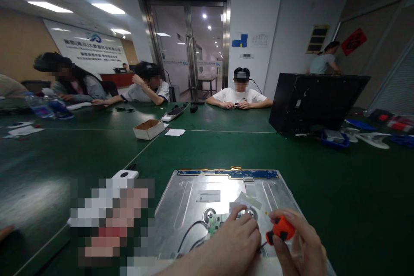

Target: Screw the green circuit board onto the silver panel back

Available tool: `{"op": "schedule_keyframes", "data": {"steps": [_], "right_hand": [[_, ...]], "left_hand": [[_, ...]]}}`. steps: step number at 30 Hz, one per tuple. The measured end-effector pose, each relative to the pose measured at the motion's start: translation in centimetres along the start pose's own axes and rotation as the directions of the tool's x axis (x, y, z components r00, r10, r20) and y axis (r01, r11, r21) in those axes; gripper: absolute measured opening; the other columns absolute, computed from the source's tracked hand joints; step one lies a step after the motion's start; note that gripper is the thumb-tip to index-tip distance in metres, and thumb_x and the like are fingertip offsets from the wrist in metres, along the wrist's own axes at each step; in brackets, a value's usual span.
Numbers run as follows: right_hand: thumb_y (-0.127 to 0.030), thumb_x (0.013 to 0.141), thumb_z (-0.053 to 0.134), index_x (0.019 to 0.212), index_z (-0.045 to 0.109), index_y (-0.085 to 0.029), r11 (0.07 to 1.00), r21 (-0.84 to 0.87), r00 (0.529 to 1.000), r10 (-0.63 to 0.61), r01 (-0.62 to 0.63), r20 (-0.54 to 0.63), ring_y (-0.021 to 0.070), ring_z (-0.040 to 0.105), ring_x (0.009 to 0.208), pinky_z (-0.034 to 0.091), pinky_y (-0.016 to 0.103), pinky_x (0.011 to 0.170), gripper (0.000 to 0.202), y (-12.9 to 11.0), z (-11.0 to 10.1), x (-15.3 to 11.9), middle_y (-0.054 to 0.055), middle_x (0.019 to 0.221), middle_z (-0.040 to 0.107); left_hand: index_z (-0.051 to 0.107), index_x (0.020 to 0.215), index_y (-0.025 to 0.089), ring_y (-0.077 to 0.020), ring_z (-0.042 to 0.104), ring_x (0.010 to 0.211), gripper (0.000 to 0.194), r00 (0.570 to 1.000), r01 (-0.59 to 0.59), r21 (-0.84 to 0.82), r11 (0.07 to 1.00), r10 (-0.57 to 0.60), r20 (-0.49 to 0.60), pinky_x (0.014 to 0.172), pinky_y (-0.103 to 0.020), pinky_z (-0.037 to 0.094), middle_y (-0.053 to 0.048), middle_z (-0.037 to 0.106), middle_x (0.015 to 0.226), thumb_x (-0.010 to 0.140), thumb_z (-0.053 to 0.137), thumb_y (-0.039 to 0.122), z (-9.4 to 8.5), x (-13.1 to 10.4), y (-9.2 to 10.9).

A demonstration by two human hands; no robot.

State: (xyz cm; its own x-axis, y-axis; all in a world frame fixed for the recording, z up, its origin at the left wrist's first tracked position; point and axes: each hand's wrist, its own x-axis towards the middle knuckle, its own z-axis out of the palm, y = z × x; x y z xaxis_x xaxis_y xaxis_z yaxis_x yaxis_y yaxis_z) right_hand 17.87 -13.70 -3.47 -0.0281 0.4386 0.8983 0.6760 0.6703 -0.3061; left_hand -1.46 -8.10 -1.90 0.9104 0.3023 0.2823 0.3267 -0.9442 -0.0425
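Observation:
A silver metal panel [184,207], probably the back of a display, lies on the green table before me. Along its far edge runs a blue circuit strip [200,173]. My left hand [241,235] rests over the panel with bent fingers, beside a small green circuit board [215,223]; what its fingertips press or hold is hidden. Pinched in the fingers of my right hand [307,241] is a screwdriver [284,227] with a stubby orange and black handle. Its shaft slants down to the left, and the tip is hidden near my left hand. Black cables [187,235] lie left of the board.
A pixelated patch [113,215] hides objects at the left, by a white device [129,174]. Farther off are an open cardboard box [148,129], a white paper [175,132], and a large black case [317,103] with a blue tray [334,137]. Several people sit around the table.

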Motion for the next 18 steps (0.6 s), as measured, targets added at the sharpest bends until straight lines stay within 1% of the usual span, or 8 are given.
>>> {"op": "schedule_keyframes", "data": {"steps": [2, 5, 8, 11, 13, 16, 18], "right_hand": [[-0.026, 0.095, 0.066, 0.136, 0.056, -0.023, 1.0, 0.005, 1.0, 0.007, -0.007, -0.002, 0.0245, 0.076, 0.095, 0.067, 0.036, 0.075, 0.042, 0.07, 0.07, -0.11, 0.012, 0.107, 0.075], [-0.026, 0.095, 0.067, 0.136, 0.056, -0.024, 1.0, 0.019, 1.0, 0.01, -0.01, -0.004, 0.0245, 0.076, 0.094, 0.067, 0.035, 0.074, 0.043, 0.15, 0.16, -0.19, 0.011, 0.106, 0.075], [-0.024, 0.094, 0.067, 0.138, 0.056, -0.025, 1.0, 0.022, 1.0, 0.013, -0.013, 0.005, 0.025, 0.076, 0.095, 0.067, 0.036, 0.074, 0.045, 0.15, 0.19, -0.06, 0.011, 0.106, 0.075], [-0.022, 0.094, 0.066, 0.141, 0.053, -0.026, 0.999, 0.048, 1.0, 0.021, -0.022, 0.023, 0.0261, 0.076, 0.098, 0.067, 0.038, 0.075, 0.048, 0.03, 0.24, 0.17, 0.012, 0.109, 0.075], [-0.023, 0.094, 0.065, 0.141, 0.052, -0.026, 0.998, 0.058, 0.999, 0.02, -0.022, 0.042, 0.0267, 0.076, 0.099, 0.066, 0.039, 0.075, 0.049, -0.05, 0.3, 0.24, 0.012, 0.109, 0.075], [-0.025, 0.095, 0.065, 0.141, 0.053, -0.026, 0.999, 0.041, 0.998, 0.012, -0.014, 0.054, 0.0267, 0.076, 0.097, 0.066, 0.039, 0.074, 0.048, 0.0, 0.37, 0.19, 0.011, 0.106, 0.076], [-0.026, 0.094, 0.066, 0.14, 0.053, -0.026, 0.999, 0.032, 0.999, -0.006, 0.004, 0.052, 0.0266, 0.076, 0.095, 0.066, 0.039, 0.073, 0.048, 0.12, 0.41, 0.2, 0.011, 0.105, 0.076]], "left_hand": [[0.062, 0.094, 0.016, -0.0218, 0.062, 0.093, 0.023, 1.0, 0.0, 0.002, 1.0, 0.0, -0.004, 0.109, -0.043, 0.032, -0.005, 0.068, 0.099, 0.095, 0.061, 0.038, 0.05, 0.01, -0.01], [0.063, 0.095, 0.015, -0.0233, 0.061, 0.095, 0.039, 1.0, -0.011, 0.015, 1.0, 0.011, -0.014, 0.11, -0.045, 0.032, -0.006, 0.068, 0.102, 0.095, 0.061, 0.054, 0.23, 0.03, -0.03], [0.063, 0.095, 0.015, -0.0237, 0.061, 0.096, 0.047, 1.0, -0.01, 0.02, 1.0, 0.01, -0.002, 0.111, -0.044, 0.031, -0.006, 0.068, 0.103, 0.093, 0.061, 0.061, 0.28, 0.01, -0.02], [0.064, 0.099, 0.014, -0.0236, 0.061, 0.097, 0.05, 1.0, -0.005, 0.011, 1.0, 0.005, 0.011, 0.113, -0.044, 0.029, -0.006, 0.068, 0.103, 0.097, 0.054, 0.063, 0.15, -0.01, 0.02], [0.064, 0.102, 0.014, -0.0236, 0.061, 0.096, 0.048, 1.0, -0.009, 0.013, 1.0, 0.009, 0.007, 0.113, -0.044, 0.029, -0.006, 0.068, 0.103, 0.099, 0.053, 0.061, 0.16, -0.02, 0.03], [0.064, 0.1, 0.014, -0.0236, 0.06, 0.094, 0.043, 1.0, -0.009, 0.023, 1.0, 0.009, -0.005, 0.111, -0.044, 0.03, -0.006, 0.067, 0.1, 0.098, 0.054, 0.056, 0.36, -0.01, 0.01], [0.064, 0.101, 0.014, -0.0237, 0.06, 0.095, 0.044, 1.0, -0.011, 0.017, 1.0, 0.011, -0.001, 0.111, -0.044, 0.031, -0.006, 0.068, 0.101, 0.097, 0.057, 0.057, 0.48, 0.0, 0.01]]}}
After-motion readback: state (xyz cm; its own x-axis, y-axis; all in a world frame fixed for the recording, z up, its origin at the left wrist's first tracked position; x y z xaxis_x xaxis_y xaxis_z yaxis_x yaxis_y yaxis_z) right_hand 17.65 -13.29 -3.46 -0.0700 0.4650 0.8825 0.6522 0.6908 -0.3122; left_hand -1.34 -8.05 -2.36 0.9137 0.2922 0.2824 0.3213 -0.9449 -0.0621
